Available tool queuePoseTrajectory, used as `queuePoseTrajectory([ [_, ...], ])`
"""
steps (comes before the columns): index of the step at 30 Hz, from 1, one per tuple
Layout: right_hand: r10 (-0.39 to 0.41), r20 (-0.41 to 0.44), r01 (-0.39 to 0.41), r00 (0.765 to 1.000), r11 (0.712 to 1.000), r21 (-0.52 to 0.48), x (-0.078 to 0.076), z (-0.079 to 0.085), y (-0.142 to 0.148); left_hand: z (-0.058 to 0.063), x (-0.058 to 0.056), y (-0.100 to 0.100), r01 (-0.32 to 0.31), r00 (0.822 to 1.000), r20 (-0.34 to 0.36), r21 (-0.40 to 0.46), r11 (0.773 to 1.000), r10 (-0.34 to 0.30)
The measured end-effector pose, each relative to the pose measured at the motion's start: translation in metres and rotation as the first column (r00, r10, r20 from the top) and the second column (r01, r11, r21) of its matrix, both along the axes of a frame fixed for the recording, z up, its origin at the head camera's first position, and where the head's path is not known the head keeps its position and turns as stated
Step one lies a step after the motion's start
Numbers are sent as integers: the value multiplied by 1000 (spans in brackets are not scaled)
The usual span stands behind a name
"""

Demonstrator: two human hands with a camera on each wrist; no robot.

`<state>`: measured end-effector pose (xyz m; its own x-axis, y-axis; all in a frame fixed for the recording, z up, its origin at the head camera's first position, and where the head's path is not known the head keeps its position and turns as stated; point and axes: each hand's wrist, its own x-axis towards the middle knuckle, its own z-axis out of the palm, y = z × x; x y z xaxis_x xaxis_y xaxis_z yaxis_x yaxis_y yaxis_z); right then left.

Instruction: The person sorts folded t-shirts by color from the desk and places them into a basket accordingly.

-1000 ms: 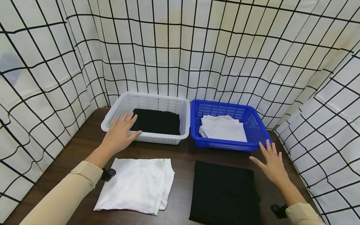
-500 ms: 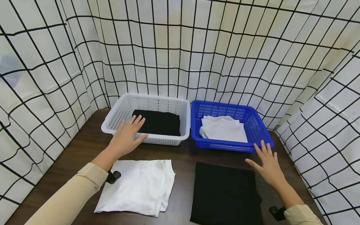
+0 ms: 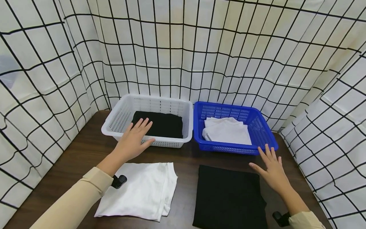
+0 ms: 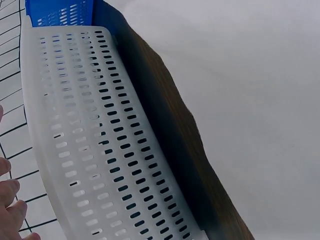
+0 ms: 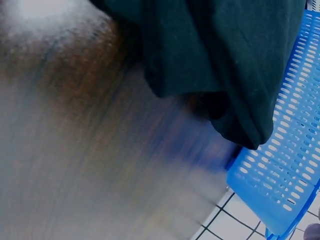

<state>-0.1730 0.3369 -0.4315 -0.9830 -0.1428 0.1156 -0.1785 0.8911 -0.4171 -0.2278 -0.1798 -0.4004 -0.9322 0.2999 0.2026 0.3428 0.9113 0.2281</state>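
Note:
In the head view my left hand (image 3: 132, 141) has its fingers spread over the front rim of the white basket (image 3: 112, 125), holding nothing. Folded black cloth (image 3: 163, 124) lies inside that basket. A folded white cloth (image 3: 143, 190) is on the table just below the left wrist. My right hand (image 3: 271, 171), also with fingers spread and nothing held, overlaps the front right corner of the blue basket (image 3: 264, 133). White cloth (image 3: 227, 130) lies in the blue one. To the left of the right hand, a folded black cloth (image 3: 228, 197) rests flat on the table.
White curtain (image 3: 160, 57) with a black grid pattern encloses the back and both sides. The two baskets stand side by side at the rear of the dark wooden table (image 3: 77, 159). Each wrist wears a small black camera (image 3: 119, 182).
My left hand has moved to the right along the front of the white basket. The right hand has shifted slightly left. Cloths and baskets stay where they were.

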Motion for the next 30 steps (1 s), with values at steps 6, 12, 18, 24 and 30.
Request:
queuePoseTrajectory([
  [6,3,14,-3,1000,1000,6,2,0,-1,1,1,5,22,1000,9,13,1000,-22],
  [12,17,11,-17,1000,1000,27,1,0,-2,0,-2,9,31,1000,4,0,1000,-31],
  [18,36,21,-37,999,999,39,2,1,-3,-1,-3,16,50,999,0,6,999,-50],
  [24,47,33,-48,998,998,46,0,3,-6,-1,-3,21,53,999,-3,5,999,-53],
  [30,67,68,-71,995,996,62,1,3,-8,0,-1,29,59,998,-1,32,998,-59],
])
